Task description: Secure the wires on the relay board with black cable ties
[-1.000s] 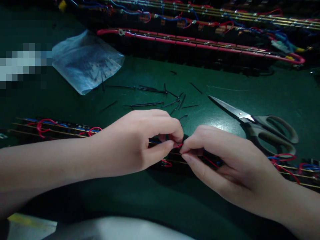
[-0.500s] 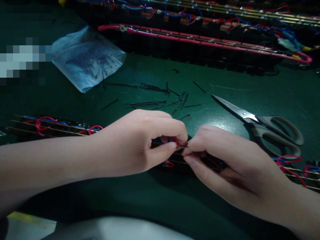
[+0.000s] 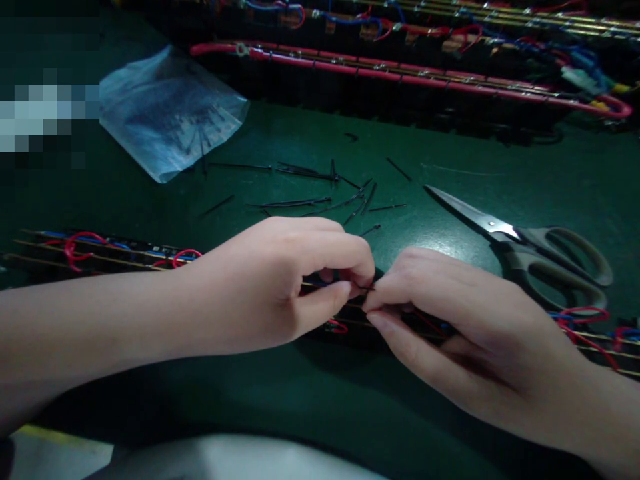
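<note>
My left hand [image 3: 280, 283] and my right hand [image 3: 465, 327] meet fingertip to fingertip over a long dark strip with red and blue wires [image 3: 105, 250] that lies across the green table [image 3: 310, 393]. Both hands pinch a thin black cable tie [image 3: 364, 288] between thumb and forefinger, right above the strip. The strip's middle is hidden under my hands; its right end [image 3: 595, 327] shows past my right wrist.
Scissors [image 3: 520, 243] lie shut at the right, blades pointing left. Several loose black cable ties [image 3: 320, 190] are scattered behind my hands. A clear plastic bag of ties [image 3: 165, 113] sits at the back left. More wired strips [image 3: 410, 73] line the far edge.
Hardly anything has moved. My fingertips have drawn slightly closer on the tie, and the red wire loop seen between them a second ago is now covered.
</note>
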The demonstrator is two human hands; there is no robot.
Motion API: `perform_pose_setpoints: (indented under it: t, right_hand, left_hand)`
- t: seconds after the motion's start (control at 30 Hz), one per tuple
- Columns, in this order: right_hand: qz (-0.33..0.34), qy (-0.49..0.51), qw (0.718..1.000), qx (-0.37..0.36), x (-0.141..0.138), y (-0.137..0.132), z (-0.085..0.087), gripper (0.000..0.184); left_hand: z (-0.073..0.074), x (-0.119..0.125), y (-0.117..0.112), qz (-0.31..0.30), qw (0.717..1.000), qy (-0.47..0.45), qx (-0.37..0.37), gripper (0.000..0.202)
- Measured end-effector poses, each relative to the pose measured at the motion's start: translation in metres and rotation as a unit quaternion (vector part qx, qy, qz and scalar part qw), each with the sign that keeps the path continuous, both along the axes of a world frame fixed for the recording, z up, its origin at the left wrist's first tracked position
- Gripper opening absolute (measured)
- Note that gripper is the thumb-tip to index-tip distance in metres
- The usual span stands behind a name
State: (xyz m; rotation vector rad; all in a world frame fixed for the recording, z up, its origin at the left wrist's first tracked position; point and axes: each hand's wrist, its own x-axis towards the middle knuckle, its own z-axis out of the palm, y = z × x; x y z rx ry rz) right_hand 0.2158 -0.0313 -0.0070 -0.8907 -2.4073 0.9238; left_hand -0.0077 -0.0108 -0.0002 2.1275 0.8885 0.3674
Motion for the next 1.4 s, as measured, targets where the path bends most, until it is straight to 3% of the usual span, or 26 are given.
perform_pose_setpoints:
  t: [1.4]
  right_hand:
    - [0.007, -0.014, 1.000, -0.008, 0.0014, -0.0002, -0.0007, 0.011]
  left_hand:
    - [-0.0030, 0.0022, 0.0019, -0.024, 0.999, 0.035, -0.013, 0.014]
